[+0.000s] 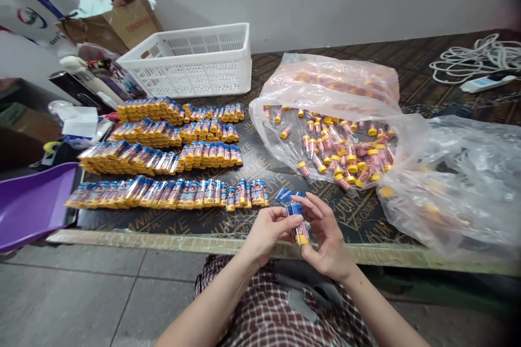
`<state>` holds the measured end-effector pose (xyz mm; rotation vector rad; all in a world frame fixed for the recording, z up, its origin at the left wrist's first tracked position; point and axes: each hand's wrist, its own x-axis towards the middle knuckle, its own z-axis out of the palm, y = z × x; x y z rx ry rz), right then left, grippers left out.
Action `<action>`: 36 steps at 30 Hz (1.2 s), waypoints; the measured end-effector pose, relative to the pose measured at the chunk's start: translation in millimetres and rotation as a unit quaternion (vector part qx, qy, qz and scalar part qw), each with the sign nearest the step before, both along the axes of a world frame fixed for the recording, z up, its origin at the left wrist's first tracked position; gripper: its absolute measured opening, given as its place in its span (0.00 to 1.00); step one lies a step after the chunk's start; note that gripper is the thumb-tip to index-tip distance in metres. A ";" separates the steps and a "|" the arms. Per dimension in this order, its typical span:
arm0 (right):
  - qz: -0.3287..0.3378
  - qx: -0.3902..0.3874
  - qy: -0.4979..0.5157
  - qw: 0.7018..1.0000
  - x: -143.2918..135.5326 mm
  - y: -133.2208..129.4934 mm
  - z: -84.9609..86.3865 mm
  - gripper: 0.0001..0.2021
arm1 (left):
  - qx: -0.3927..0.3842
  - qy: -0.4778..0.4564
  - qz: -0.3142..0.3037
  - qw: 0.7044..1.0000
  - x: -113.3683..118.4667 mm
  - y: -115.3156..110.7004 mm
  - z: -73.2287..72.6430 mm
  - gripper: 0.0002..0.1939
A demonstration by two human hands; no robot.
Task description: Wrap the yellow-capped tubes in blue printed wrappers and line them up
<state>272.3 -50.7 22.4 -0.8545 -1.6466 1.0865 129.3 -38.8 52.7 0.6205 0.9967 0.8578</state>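
Note:
Near the table's front edge, my left hand (pixel 266 230) and my right hand (pixel 325 236) hold one small tube (pixel 302 233) between them. It has a yellow cap at the lower end and a blue label or sleeve at the top. My left thumb and fingers pinch its upper part, while my right fingers curve around its other side. Just behind the hands lie blue labels (pixel 284 195). Rows of blue-topped tubes with yellow ends (pixel 195 194) stand to the left. Unlabelled pink tubes with yellow caps (pixel 325 146) spill from a clear plastic bag (pixel 345 84).
A white perforated basket (pixel 199 68) stands at the back left, near a brown paper bag (pixel 130 24). A purple scoop or tray (pixel 36 206) is at the far left. Another plastic bag (pixel 459 190) lies right, with a coiled white cable (pixel 468 59) behind it.

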 end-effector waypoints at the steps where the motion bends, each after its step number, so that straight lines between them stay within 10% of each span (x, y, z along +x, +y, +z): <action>1: 0.009 0.004 -0.006 1.000 -2.5 2.3 0.9 0.40 | 0.010 0.018 0.001 1.000 -5.4 2.6 -0.1 0.19; 5: 0.012 0.047 -0.075 0.996 0.4 24.4 5.4 0.41 | 0.092 0.241 0.055 0.965 -44.0 19.3 3.0 0.22; 11: -0.181 0.112 -0.277 0.937 31.0 93.7 -7.4 0.20 | 0.200 0.727 0.006 0.657 -103.1 39.5 8.8 0.22; 13: -0.201 0.112 -0.336 0.913 35.7 113.7 -14.2 0.15 | 0.193 0.774 -0.016 0.603 -104.6 39.8 10.1 0.22; 17: -0.205 0.092 -0.436 0.871 31.3 138.1 -21.1 0.18 | 0.236 0.721 0.005 0.651 -72.6 33.1 6.0 0.19; 20: -0.192 0.069 -0.481 0.853 24.0 145.4 -21.4 0.22 | 0.266 0.636 -0.098 0.718 -30.6 24.1 -8.0 0.13; 25: -0.189 0.064 -0.415 0.888 26.8 135.9 -12.4 0.25 | 0.211 0.649 -0.185 0.707 13.4 15.8 -34.6 0.13; 36: -0.200 -0.100 -0.114 0.968 58.6 52.4 13.7 0.15 | 0.284 0.659 -0.184 0.672 10.4 15.5 -43.9 0.11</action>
